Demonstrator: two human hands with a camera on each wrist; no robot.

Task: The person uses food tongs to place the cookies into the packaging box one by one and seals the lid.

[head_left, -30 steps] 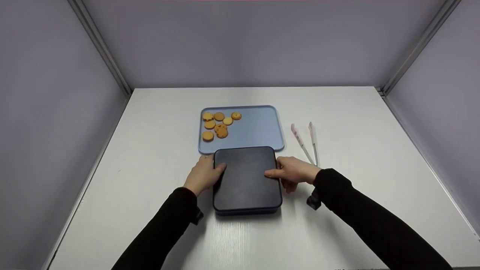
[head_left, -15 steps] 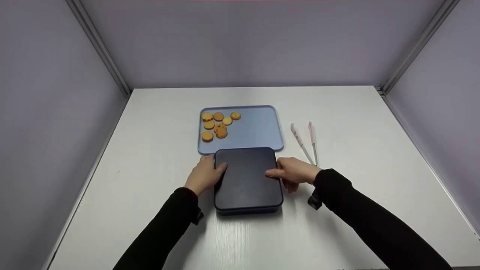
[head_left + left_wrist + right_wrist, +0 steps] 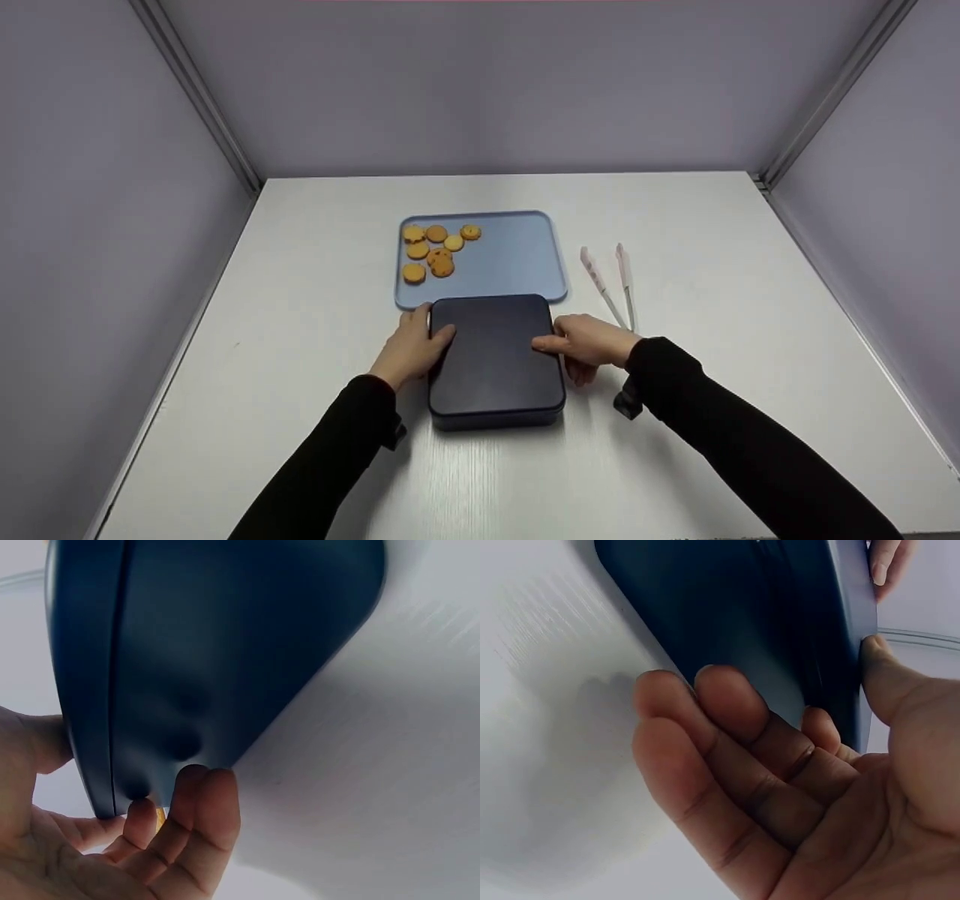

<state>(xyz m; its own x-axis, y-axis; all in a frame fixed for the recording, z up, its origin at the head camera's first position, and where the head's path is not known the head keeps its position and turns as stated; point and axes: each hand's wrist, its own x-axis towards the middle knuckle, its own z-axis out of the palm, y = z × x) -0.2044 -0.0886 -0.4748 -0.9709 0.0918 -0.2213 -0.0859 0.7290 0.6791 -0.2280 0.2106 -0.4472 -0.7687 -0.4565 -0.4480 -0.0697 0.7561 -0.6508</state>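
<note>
A dark navy rectangular tin (image 3: pixel 495 367) with a fitted lid stands in the middle of the head view, overlapping the near edge of a light blue tray. My left hand (image 3: pixel 411 349) grips its left side, thumb on the lid and fingers down the side wall. In the left wrist view, the fingertips (image 3: pixel 217 791) press at the side wall (image 3: pixel 202 690) below the lid seam. On the opposite side, my right hand (image 3: pixel 589 343) holds the lid with thumb on top and index finger at its edge. Its other fingers (image 3: pixel 731 701) curl beside the wall (image 3: pixel 705 607).
Several round and flower-shaped cookies (image 3: pixel 441 266) lie on the left part of the blue tray (image 3: pixel 517 255). To its right lies a pair of tongs (image 3: pixel 628 281) with pale pinkish tips, partly behind the right wrist. Walls (image 3: pixel 480 90) enclose the white table (image 3: pixel 300 262) behind and on both sides.
The lid's front edge sits slightly higher in view, and more of the tin's front wall shows. My left fingers have shifted slightly toward the tin's far corner. Tray, cookies and tongs stay put.
</note>
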